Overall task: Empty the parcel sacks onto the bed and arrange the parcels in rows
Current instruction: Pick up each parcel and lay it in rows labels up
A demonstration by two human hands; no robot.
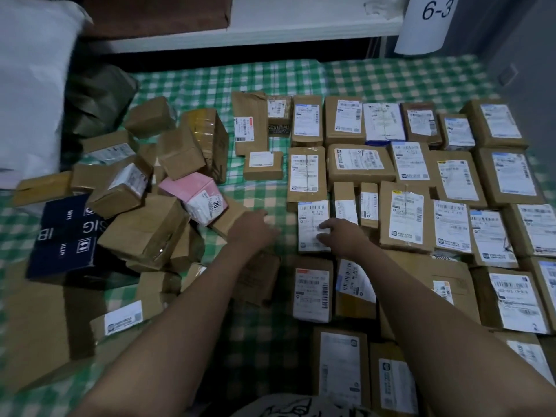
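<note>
Small flat parcel (311, 219), white label up, lies centre frame at the left end of a row. Right hand (341, 237) is on it: fingers loosely bent, tips resting on the label, not closed round the box as far as I can see. Left hand (254, 228) is just left of it over bare sheet, seen back-on, fingers reaching forward and relaxed, nothing in it. It is near a brown box (230, 222) at the foot of the heap; I cannot tell if they touch. Rows (421, 182) fill the right half of the frame, labels mostly up, boxes edge to edge. The heap (150, 188) at centre left is unsorted: brown cartons tumbled at angles, a pink parcel (197, 192) on top, a dark blue box (64, 236) at its lower left. Likely handling: taped cardboard, stiff, probably light given the sizes, and glossy tape may be slick. Best taken by two opposite edges rather than by the label face, and small ones slide easily on cloth. Lifting from the heap's base could topple the ones above, so take the top ones first. The bed (261, 188) has a green checked sheet. A white sack (28, 85) is at the upper left. A sign (433, 19) reading 6-3 is at the upper right.
</note>
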